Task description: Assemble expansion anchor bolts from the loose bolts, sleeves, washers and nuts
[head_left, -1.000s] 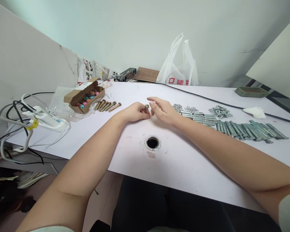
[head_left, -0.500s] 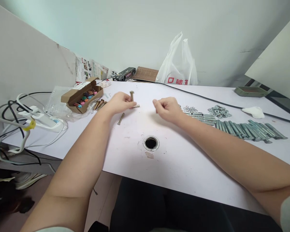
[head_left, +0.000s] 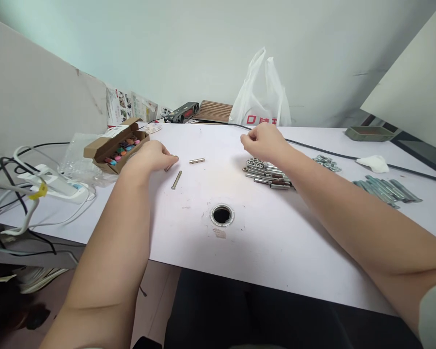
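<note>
Near the cardboard box, my left hand [head_left: 148, 156] is closed, thumb and fingers pinching a brass-coloured bolt [head_left: 168, 167] low over the table; most of the bolt is hidden by the fingers. A second bolt [head_left: 177, 180] lies just right of that hand. Farther right rests a short metal sleeve [head_left: 197, 161]. My right hand [head_left: 264, 139] is held above the metal parts with its fingers curled together; whatever may be in them is hidden. Below it are small nuts [head_left: 255, 163] and a stack of shiny metal sleeves [head_left: 267, 174], partly covered by my forearm.
An open cardboard box [head_left: 111, 148] of colourful pieces stands left, beside a white power strip [head_left: 60, 184] and tangled cables. A round hole [head_left: 222, 214] opens in the table [head_left: 203, 242]. Zinc-coloured bolts [head_left: 388, 189], washers [head_left: 327, 163] and a green tray [head_left: 368, 133] lie right; a plastic bag [head_left: 261, 99] stands behind.
My left hand has moved left and lowered the bolt, which was upright before. The sleeve beside it now lies uncovered. My right hand has moved right and away from me, over the parts.
</note>
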Action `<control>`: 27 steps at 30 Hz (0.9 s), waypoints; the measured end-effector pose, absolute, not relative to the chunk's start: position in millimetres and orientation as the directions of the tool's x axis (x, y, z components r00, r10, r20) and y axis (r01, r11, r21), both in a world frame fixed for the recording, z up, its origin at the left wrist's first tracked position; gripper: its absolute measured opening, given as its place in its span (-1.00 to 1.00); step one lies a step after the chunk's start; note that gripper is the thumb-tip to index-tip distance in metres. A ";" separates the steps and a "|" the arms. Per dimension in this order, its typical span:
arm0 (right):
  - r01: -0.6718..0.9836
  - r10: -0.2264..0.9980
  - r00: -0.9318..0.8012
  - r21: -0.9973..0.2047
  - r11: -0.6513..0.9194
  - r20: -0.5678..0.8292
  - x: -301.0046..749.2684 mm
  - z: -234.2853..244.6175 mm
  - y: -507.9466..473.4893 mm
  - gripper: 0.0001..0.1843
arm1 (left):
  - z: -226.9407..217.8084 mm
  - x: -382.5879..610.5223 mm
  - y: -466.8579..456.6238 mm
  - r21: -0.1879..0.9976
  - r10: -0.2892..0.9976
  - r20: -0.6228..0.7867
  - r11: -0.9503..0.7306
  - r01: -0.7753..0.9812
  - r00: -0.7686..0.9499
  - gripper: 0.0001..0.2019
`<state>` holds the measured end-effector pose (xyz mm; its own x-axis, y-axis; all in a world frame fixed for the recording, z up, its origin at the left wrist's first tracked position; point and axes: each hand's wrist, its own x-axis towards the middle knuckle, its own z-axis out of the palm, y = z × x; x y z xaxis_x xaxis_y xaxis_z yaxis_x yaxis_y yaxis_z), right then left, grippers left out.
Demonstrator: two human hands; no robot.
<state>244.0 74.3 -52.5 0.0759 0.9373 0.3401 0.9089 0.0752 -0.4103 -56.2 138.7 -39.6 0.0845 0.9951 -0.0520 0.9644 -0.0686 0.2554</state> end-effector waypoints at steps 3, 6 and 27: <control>0.938 0.985 0.105 -0.344 -0.052 0.138 261.1 -45.6 78.0 -0.69 | -35.6 -46.0 130.3 0.149 0.983 -0.157 -0.076 0.986 0.099 -0.54; 0.953 0.995 0.062 -0.301 -0.037 0.073 263.6 -51.2 80.2 -0.85 | -37.5 -38.2 126.9 0.042 0.958 -0.258 -0.115 0.992 0.122 -0.57; 0.980 0.986 -0.059 -0.197 0.027 -0.157 256.4 -66.6 82.2 -0.72 | -84.8 -3.3 143.4 0.068 0.931 -0.040 -0.361 0.930 0.364 -0.48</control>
